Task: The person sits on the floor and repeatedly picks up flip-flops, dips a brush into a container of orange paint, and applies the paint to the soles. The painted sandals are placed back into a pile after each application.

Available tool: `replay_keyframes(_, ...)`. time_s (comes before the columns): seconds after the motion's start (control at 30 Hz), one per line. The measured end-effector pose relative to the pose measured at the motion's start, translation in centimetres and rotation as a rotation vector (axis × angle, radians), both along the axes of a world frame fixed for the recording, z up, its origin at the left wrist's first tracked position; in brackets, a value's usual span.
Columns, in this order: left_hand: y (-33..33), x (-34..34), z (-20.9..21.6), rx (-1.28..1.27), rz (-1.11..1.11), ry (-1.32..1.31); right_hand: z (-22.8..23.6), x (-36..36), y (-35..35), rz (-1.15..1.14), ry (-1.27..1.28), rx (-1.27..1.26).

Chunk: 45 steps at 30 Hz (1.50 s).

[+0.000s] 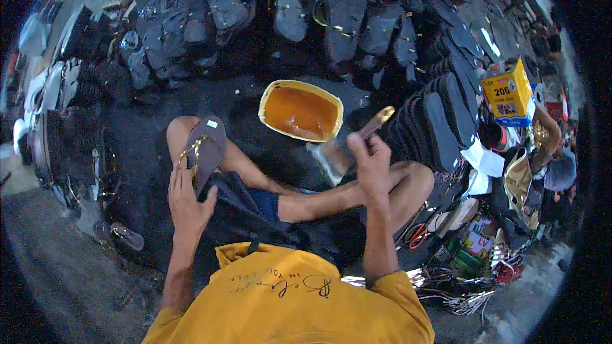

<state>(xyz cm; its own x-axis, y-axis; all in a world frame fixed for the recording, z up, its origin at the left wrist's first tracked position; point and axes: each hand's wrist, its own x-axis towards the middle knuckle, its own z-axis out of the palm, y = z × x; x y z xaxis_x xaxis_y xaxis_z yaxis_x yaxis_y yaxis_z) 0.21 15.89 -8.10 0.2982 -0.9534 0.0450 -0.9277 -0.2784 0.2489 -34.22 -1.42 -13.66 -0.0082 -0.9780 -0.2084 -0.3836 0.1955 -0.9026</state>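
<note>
A dark brown sandal (213, 143) with gold straps and a small white sticker leans on my left knee. My left hand (188, 200) steadies its lower end, with fingers along the strap side and the thumb spread beside it. Over the right shin, my right hand (373, 162) grips a brush (373, 126) by its handle, the gold-coloured end pointing up and away. Its pale bristles (328, 160) point down-left and look blurred. Between the two, farther off, stands a yellow-rimmed tub (262, 111) of amber liquid (299, 111), near the brush but apart from it.
Dark soles (440, 118) stand in a row at the right, and more sandals (287, 6) line the far side. A yellow-blue box (508, 92), orange-handled scissors (417, 236) and bundled straps (468, 296) lie right. Stacked soles (76, 146) and a single sandal (127, 236) are left.
</note>
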Motion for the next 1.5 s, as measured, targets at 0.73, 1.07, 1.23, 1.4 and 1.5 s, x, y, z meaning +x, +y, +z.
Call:
replay_keyframes(0.73, -5.9, -9.7, 1.4, -0.202, -0.024, 2.112, 13.4, 10.3, -5.5, -0.501, -0.716, -0.377)
replay_keyframes(1.07, -6.6, -9.8, 1.0, -0.226, -0.094, 2.039, 12.6, 9.6, -5.3, -0.238, -0.567, -0.424)
replay_keyframes(1.23, -11.5, -8.4, 1.7, -0.374, -0.077, 2.467, 12.1, 10.5, 2.2, -0.053, -0.574, -0.371)
replay_keyframes(1.4, -11.2, -8.3, -1.2, -0.447, -0.016, 2.448, 10.7, 11.3, 3.8, 0.042, -0.088, -0.782)
replay_keyframes(1.5, -11.0, -8.9, 0.2, -0.431, -0.066, 2.465, 12.9, 10.9, 1.5, -0.102, -0.392, -0.466)
